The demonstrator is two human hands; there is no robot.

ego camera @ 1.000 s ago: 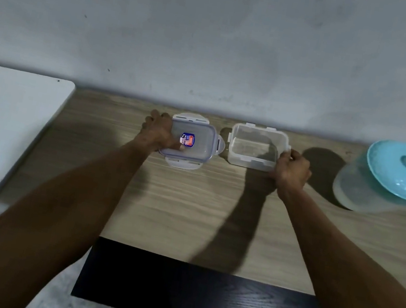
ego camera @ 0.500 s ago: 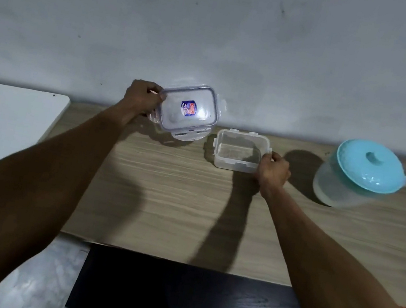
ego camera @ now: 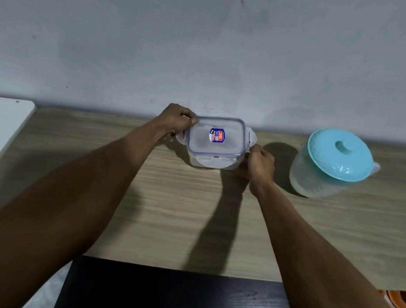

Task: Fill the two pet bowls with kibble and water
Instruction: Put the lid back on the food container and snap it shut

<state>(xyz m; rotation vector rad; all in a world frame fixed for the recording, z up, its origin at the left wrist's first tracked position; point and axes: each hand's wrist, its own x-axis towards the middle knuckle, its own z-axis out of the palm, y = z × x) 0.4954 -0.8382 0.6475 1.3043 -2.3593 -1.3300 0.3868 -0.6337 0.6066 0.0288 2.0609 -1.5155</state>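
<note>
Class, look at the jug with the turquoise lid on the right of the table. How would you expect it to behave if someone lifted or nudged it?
The jug looks like thin, frosted plastic, so probably rigid and not fragile. It stands wide and squat, so a nudge would likely slide it, not tip it. Its contents cannot be seen, so its weight is uncertain.

Left hand (ego camera: 175, 119) holds lid (ego camera: 216, 135) over container (ego camera: 212, 162) — right hand (ego camera: 258, 163) steadies.

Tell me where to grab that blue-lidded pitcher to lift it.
Probably around the body of the pitcher from its left side, below the blue lid. That flank faces the right hand with bare wooden table between; no handle shows, and the lid might lift off.
</note>
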